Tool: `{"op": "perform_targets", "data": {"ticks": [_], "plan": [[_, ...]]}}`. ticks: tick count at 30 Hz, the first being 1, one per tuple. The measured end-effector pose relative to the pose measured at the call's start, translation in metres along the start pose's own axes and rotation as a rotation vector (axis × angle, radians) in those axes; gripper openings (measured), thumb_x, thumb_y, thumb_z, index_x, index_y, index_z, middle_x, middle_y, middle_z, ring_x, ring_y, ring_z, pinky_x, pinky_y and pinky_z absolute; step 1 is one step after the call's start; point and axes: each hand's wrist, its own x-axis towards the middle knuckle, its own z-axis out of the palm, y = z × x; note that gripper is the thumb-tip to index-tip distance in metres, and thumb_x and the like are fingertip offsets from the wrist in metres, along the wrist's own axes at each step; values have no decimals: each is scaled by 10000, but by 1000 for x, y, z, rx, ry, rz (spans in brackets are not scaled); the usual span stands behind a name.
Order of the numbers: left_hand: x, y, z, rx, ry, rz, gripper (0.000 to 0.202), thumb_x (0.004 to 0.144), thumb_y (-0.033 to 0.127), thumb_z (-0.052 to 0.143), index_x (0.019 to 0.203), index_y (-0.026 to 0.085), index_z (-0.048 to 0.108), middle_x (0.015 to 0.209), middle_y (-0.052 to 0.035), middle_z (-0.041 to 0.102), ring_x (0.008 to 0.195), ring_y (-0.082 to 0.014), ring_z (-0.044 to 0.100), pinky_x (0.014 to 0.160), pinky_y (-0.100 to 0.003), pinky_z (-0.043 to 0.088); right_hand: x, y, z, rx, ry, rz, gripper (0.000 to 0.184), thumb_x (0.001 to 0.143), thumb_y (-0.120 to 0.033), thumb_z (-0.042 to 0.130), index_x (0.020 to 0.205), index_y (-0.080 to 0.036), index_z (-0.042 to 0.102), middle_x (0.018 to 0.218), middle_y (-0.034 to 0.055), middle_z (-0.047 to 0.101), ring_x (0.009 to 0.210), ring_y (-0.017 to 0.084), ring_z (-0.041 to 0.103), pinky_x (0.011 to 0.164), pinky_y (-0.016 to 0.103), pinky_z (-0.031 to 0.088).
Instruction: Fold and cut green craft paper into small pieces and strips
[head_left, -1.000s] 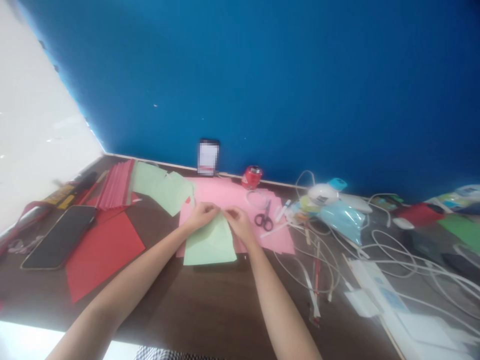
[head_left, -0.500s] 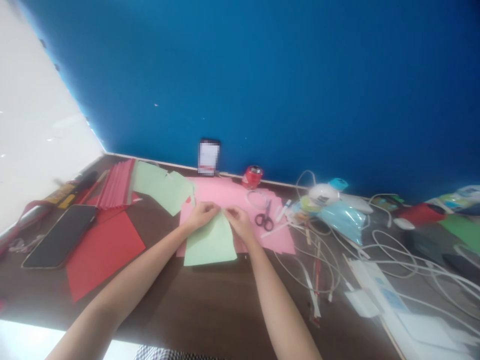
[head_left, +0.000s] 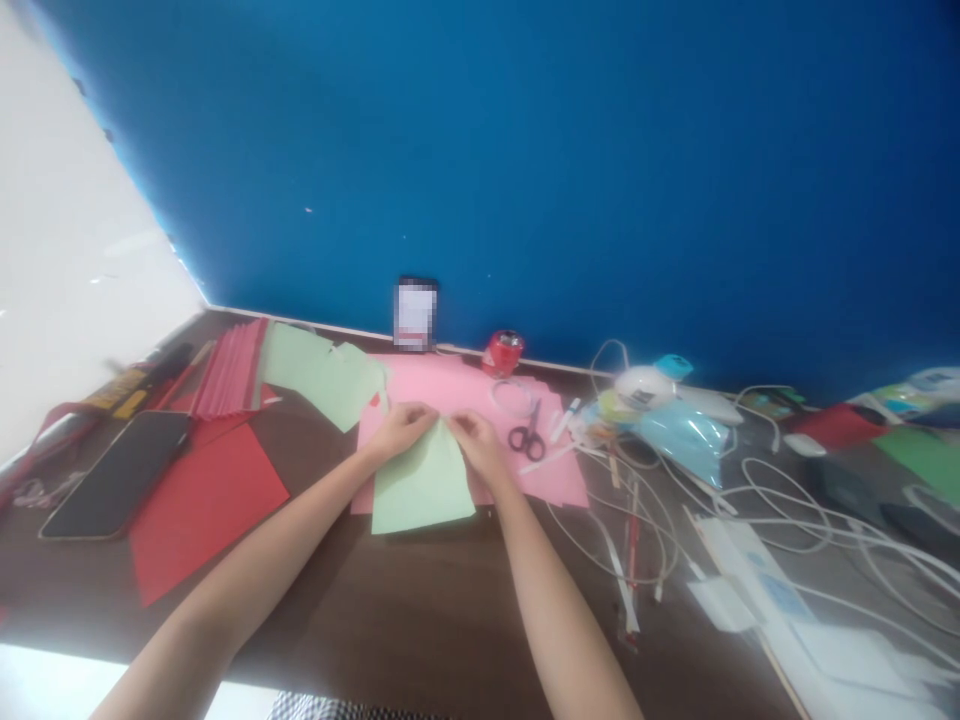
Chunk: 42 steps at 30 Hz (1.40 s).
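Observation:
A pale green sheet of paper (head_left: 424, 485) is pinched at its far edge by both my hands. My left hand (head_left: 405, 428) grips it from the left, fingers closed together. On the other side, my right hand (head_left: 476, 440) is closed on the same edge, close to the left fingertips. The near part of the sheet spreads toward me over the dark table. Beneath my hands lies pink paper (head_left: 442, 375). Scissors (head_left: 527, 440) with dark handles rest on the pink paper, right of my right hand. The exact fold under my fingertips is too blurred to see.
More green paper (head_left: 330, 380), a pleated pink paper (head_left: 231, 370), red paper (head_left: 210, 510) and a dark phone (head_left: 120, 475) lie left. At the back stand a pixelated screen (head_left: 415, 315) and a red container (head_left: 502, 352). White cables (head_left: 787, 520) tangle on the right.
Both hands keep their pinch on the green paper, which has tilted slightly, its near left corner shifting a little right. The rest of the view has drifted only slightly.

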Motion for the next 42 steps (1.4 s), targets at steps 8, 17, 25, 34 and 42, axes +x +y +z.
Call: {"op": "perform_targets", "data": {"ticks": [8, 17, 25, 34, 42], "plan": [[1, -2, 1, -2, 8, 9, 291, 789, 381, 454, 813, 151, 631, 796, -40, 656, 744, -167, 583, 685, -272, 445, 2, 4, -1, 24, -37, 42, 242, 684, -418, 599, 758, -189, 583, 776, 18, 606, 757, 166, 546, 726, 297, 430], [0, 1, 0, 12, 26, 13, 281, 793, 371, 450, 808, 152, 625, 789, -34, 655, 722, -158, 579, 678, -267, 442, 2, 2, -1, 35, -23, 43, 235, 699, -416, 584, 772, -192, 583, 801, 21, 603, 782, 169, 547, 739, 294, 430], [2, -1, 0, 32, 39, 28, 284, 795, 371, 445, 816, 151, 623, 802, -40, 649, 739, -165, 575, 690, -276, 442, 2, 7, -1, 68, -24, 65, 252, 650, -419, 631, 749, -195, 574, 761, 12, 610, 736, 167, 554, 683, 288, 444], [1, -1, -1, 14, 46, 19, 289, 805, 386, 439, 806, 158, 616, 795, -32, 650, 722, -154, 574, 671, -260, 436, 3, 9, -2, 97, -47, 69, 213, 680, -402, 612, 749, -210, 551, 756, -4, 593, 715, 155, 547, 654, 272, 440], [1, -2, -1, -6, 46, 20, 289, 804, 390, 443, 819, 158, 616, 798, -34, 647, 729, -158, 574, 681, -269, 438, 2, 8, -2, 99, -33, 68, 222, 673, -407, 623, 749, -208, 559, 776, 2, 595, 742, 160, 544, 681, 276, 438]]}}
